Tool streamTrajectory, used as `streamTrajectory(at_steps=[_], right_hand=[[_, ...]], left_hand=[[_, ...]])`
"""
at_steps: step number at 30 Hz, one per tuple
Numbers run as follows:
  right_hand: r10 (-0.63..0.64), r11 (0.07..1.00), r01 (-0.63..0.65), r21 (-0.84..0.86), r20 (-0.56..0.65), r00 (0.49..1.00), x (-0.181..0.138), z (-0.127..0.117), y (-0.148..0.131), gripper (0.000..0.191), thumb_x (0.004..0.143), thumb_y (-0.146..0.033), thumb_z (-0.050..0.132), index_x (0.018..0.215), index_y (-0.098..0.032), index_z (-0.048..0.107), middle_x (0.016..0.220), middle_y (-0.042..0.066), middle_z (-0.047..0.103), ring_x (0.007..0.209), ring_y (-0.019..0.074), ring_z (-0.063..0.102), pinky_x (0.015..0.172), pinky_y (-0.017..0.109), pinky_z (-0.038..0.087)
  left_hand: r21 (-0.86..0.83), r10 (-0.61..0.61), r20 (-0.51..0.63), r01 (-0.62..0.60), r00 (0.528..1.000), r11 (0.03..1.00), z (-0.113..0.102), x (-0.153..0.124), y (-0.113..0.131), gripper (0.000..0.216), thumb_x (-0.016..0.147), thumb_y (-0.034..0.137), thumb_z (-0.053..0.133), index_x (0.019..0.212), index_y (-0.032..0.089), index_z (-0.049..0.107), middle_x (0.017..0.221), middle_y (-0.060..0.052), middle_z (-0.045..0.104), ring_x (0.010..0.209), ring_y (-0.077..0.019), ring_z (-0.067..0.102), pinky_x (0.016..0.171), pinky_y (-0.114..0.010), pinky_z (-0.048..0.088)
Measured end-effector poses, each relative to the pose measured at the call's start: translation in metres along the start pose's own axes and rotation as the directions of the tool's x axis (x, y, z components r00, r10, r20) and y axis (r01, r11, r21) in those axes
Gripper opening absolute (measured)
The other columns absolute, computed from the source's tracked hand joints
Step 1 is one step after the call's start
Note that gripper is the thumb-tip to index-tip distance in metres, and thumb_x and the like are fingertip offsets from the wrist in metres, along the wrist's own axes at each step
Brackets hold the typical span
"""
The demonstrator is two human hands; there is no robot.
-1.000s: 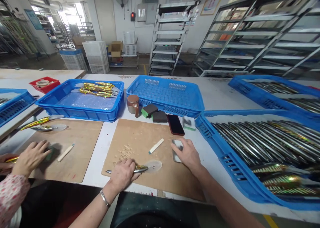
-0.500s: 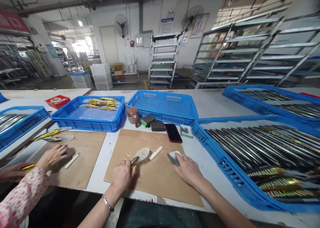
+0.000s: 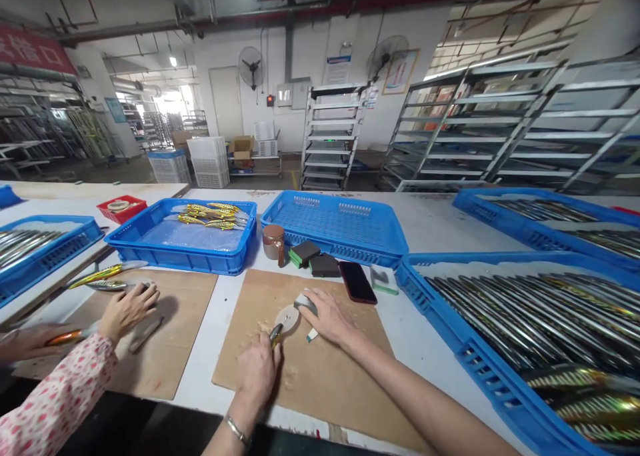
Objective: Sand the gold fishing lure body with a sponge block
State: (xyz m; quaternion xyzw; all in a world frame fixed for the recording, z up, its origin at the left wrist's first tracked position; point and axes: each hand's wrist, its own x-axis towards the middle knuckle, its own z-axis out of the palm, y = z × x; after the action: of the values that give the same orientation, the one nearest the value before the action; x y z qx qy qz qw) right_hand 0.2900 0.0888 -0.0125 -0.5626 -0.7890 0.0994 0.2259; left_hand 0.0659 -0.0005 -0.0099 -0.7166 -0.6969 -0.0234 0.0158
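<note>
The left hand [image 3: 257, 373] grips the fishing lure [image 3: 283, 323], which points toward one o'clock; the right hand [image 3: 327, 316] presses a sanding block [image 3: 305, 302] at its lip.

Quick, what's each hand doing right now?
Left hand: closed around a gold fishing lure with a clear round lip.
Right hand: holding a small grey sanding block against the lip.

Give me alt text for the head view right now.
The left hand grips a fishing lure on a brown board, and the right hand presses a grey block to its clear lip. Blue crates of lures flank the board; a co-worker's hand rests at left.
</note>
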Motion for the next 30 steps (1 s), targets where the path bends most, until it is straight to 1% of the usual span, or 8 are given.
streamTrajectory(at_steps=[2, 5, 11, 14, 17, 22, 27, 30], right_hand=[[0.007, 0.999, -0.007, -0.045, 0.018, 1.0, 0.009, 0.004, -0.003, 0.04, 0.103, -0.041, 0.058, 0.138, -0.023, 0.068, 0.143, 0.013, 0.063, 0.13, 0.0311, 0.059, 0.11, 0.045, 0.048], [0.009, 0.996, -0.004, -0.086, 0.053, 0.999, 0.007, 0.012, -0.007, 0.038, 0.104, -0.039, 0.059, 0.137, -0.023, 0.07, 0.141, 0.015, 0.065, 0.129, 0.0322, 0.06, 0.109, 0.046, 0.048], [-0.123, 0.988, 0.126, -0.086, 0.041, 0.992, -0.011, 0.017, -0.002, 0.037, 0.103, -0.037, 0.063, 0.137, -0.024, 0.07, 0.142, 0.013, 0.065, 0.127, 0.0312, 0.061, 0.11, 0.045, 0.049], [-0.091, 0.992, 0.097, -0.083, 0.076, 0.993, -0.005, 0.016, 0.003, 0.035, 0.104, -0.035, 0.062, 0.136, -0.024, 0.071, 0.138, 0.013, 0.067, 0.126, 0.0297, 0.063, 0.108, 0.042, 0.051], [-0.047, 0.989, 0.054, -0.139, 0.057, 0.997, -0.008, 0.019, -0.002, 0.037, 0.104, -0.036, 0.061, 0.137, -0.023, 0.071, 0.137, 0.015, 0.067, 0.122, 0.0317, 0.064, 0.105, 0.044, 0.052], [-0.194, 0.978, 0.197, -0.063, 0.053, 0.98, -0.019, 0.022, -0.014, 0.038, 0.105, -0.041, 0.058, 0.138, -0.026, 0.069, 0.135, 0.012, 0.068, 0.119, 0.0292, 0.064, 0.103, 0.041, 0.052], [-0.017, 0.986, 0.03, -0.164, 0.085, 0.996, -0.009, 0.019, -0.011, 0.037, 0.104, -0.038, 0.058, 0.135, -0.023, 0.071, 0.135, 0.016, 0.069, 0.12, 0.0328, 0.064, 0.103, 0.046, 0.052], [-0.139, 0.983, 0.146, -0.107, 0.076, 0.987, -0.015, 0.021, -0.016, 0.04, 0.105, -0.04, 0.058, 0.14, -0.024, 0.068, 0.135, 0.015, 0.068, 0.12, 0.0318, 0.064, 0.104, 0.044, 0.052]], left_hand=[[-0.027, -0.003, 0.005, 0.003, 1.0, 1.0, 0.002, 0.0, -0.001, 0.024, 0.106, 0.031, 0.051, 0.113, 0.015, 0.067, 0.103, -0.011, 0.074, 0.094, -0.0248, 0.076, 0.074, -0.03, 0.057], [-0.063, -0.008, 0.019, 0.009, 1.0, 0.998, 0.001, -0.001, 0.0, 0.024, 0.106, 0.032, 0.052, 0.115, 0.015, 0.067, 0.102, -0.011, 0.074, 0.094, -0.0236, 0.076, 0.074, -0.028, 0.055], [-0.048, 0.011, 0.059, -0.008, 0.998, 0.999, -0.001, -0.004, 0.004, 0.026, 0.106, 0.035, 0.05, 0.108, 0.016, 0.067, 0.099, -0.01, 0.073, 0.092, -0.0254, 0.075, 0.073, -0.03, 0.054], [-0.058, -0.012, 0.074, 0.017, 0.997, 0.998, 0.0, -0.004, 0.005, 0.024, 0.106, 0.036, 0.053, 0.11, 0.016, 0.067, 0.101, -0.01, 0.073, 0.092, -0.0264, 0.075, 0.074, -0.032, 0.055], [-0.068, -0.039, 0.078, 0.045, 0.996, 0.997, 0.0, -0.004, 0.006, 0.026, 0.106, 0.036, 0.051, 0.11, 0.016, 0.067, 0.102, -0.01, 0.073, 0.093, -0.0274, 0.075, 0.074, -0.034, 0.056], [-0.084, -0.045, 0.106, 0.054, 0.993, 0.995, -0.007, -0.005, 0.006, 0.027, 0.106, 0.035, 0.05, 0.11, 0.016, 0.067, 0.104, -0.011, 0.074, 0.094, -0.0271, 0.074, 0.075, -0.034, 0.055], [-0.103, -0.06, 0.123, 0.073, 0.991, 0.992, -0.01, -0.006, 0.008, 0.027, 0.106, 0.036, 0.052, 0.11, 0.015, 0.068, 0.104, -0.012, 0.074, 0.098, -0.0258, 0.074, 0.078, -0.031, 0.054], [-0.089, -0.063, 0.12, 0.074, 0.991, 0.993, -0.011, -0.007, 0.009, 0.027, 0.106, 0.035, 0.05, 0.112, 0.015, 0.068, 0.106, -0.012, 0.073, 0.097, -0.0262, 0.074, 0.077, -0.032, 0.055]])
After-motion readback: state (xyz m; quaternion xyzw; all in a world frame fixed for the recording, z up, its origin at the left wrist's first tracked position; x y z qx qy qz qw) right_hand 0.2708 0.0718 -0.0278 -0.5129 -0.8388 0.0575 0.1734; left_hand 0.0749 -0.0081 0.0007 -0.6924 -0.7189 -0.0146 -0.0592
